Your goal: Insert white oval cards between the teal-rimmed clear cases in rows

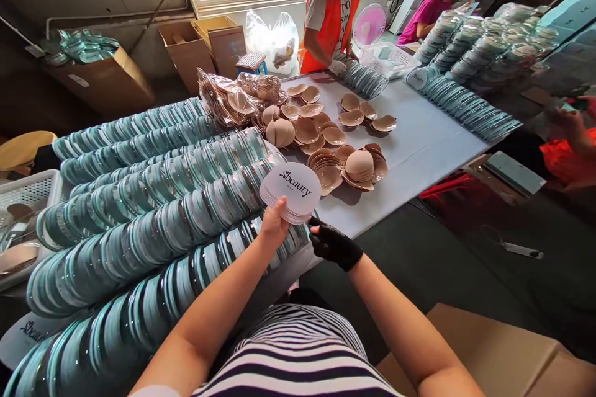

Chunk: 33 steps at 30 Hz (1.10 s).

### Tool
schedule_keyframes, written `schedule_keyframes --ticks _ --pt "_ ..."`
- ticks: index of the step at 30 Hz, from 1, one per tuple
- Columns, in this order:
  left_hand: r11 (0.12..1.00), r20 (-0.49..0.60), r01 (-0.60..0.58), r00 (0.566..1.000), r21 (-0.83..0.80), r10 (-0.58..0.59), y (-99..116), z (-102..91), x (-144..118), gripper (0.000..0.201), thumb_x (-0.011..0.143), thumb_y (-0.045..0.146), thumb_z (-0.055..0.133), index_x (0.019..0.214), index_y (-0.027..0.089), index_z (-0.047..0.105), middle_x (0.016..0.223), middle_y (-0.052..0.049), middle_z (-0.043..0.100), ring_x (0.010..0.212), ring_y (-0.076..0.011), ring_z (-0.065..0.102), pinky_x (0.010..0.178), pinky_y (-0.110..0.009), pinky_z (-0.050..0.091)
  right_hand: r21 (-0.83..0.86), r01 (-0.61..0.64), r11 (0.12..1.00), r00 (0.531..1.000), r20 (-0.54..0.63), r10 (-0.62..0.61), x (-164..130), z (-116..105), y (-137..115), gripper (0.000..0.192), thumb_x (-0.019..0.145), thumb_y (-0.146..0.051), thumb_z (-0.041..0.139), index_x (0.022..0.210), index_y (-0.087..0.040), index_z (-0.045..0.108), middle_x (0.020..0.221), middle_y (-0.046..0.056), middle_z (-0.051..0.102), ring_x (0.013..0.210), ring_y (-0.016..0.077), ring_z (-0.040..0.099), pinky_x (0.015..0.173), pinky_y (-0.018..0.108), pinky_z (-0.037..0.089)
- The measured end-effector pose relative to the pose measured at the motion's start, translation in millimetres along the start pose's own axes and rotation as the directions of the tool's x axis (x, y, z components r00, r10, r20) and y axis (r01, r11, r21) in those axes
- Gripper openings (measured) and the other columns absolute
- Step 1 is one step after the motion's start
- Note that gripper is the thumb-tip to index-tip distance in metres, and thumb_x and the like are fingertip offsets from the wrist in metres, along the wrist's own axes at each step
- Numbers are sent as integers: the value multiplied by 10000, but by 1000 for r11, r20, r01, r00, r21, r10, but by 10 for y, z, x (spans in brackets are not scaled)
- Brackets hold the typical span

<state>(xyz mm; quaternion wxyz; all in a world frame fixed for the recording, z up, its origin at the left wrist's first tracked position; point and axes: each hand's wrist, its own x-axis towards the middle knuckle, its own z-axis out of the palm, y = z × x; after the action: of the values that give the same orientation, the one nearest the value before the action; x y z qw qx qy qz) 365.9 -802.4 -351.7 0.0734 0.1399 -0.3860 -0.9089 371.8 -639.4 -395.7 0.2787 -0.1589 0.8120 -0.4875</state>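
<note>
My left hand [274, 224] grips a stack of round white cards [291, 190] printed "Sbeauty", held over the table's near edge. Under the right side of that stack sits my right hand [333, 244], in a black fingerless glove, fingers curled against the cards. Rows of round teal-rimmed cases [153, 211] lie overlapped to the left of the hands. Beyond the cards, beige cup-shaped pads [359, 165] lie stacked and scattered on the white table [419, 142].
A person in an orange vest [331, 12] stands at the far end; another in magenta [431, 12] sits at the back right. Cardboard boxes [205, 46], plastic-bagged pads [233, 96], a white basket [28, 189] at left and a box [503, 347] at lower right.
</note>
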Motion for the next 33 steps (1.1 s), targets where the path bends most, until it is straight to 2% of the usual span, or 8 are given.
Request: schedule_keyframes --ticks 3,6,10,15,19,23,28,33 --pt "1000 -40 -17 999 23 18 -7 35 -12 419 794 212 693 1203 176 610 1128 -79 717 1105 -230 643 996 -369 482 139 -66 988 986 159 44 13 -140 -111 433 918 -422 369 1185 -132 549 504 -58 499 374 106 427 414 217 369" --pt "999 -72 -46 996 16 47 11 90 -22 426 772 194 712 1188 177 620 1117 -74 719 1112 -222 637 1008 -356 466 -67 6 998 991 -132 -15 18 -365 -229 364 885 -462 467 955 -151 642 606 12 611 491 126 552 500 235 441" --pt "995 -76 -81 993 58 85 46 135 -122 416 752 203 741 1156 183 643 1071 -68 733 1065 -226 657 986 -365 476 -267 211 940 742 -583 -332 60 -573 -436 488 975 -444 285 1220 -157 594 1093 132 684 937 200 657 822 339 518" --pt "971 -90 -163 979 176 180 40 63 -338 300 738 255 755 1013 151 696 926 -63 754 946 -222 691 911 -354 509 -619 278 735 629 -461 -626 -15 -297 -691 494 952 -442 416 1369 -195 509 1484 135 415 1367 272 380 1112 463 330" --pt "959 -77 -181 976 218 202 12 -22 -450 231 748 274 749 933 141 711 868 -65 754 935 -225 694 890 -339 517 -599 200 775 531 -599 -600 -97 -80 -684 634 931 -499 443 1444 -130 391 1535 171 310 1437 285 243 1133 486 299" --pt "975 -85 -153 982 163 168 -15 -46 -506 265 721 268 777 954 157 714 917 -66 756 994 -240 683 928 -357 510 -544 216 811 529 -632 -566 -149 -18 -623 555 922 -483 439 1360 -145 486 1479 169 403 1372 280 365 1097 484 348" --pt "999 -116 -21 993 29 24 13 -9 -472 327 707 231 791 1012 159 696 985 -83 751 1046 -257 671 966 -392 507 -309 154 939 663 -672 -330 -295 -38 -489 412 899 -478 421 1014 -168 667 908 115 721 810 229 669 719 334 538" --pt "983 -279 -135 956 -126 95 254 -50 -251 341 846 132 632 1183 184 628 1112 -52 726 1092 -170 654 982 -305 506 -320 -32 947 575 -781 -244 -780 -124 -55 485 886 -490 406 968 -115 704 825 157 729 723 244 685 623 310 525"
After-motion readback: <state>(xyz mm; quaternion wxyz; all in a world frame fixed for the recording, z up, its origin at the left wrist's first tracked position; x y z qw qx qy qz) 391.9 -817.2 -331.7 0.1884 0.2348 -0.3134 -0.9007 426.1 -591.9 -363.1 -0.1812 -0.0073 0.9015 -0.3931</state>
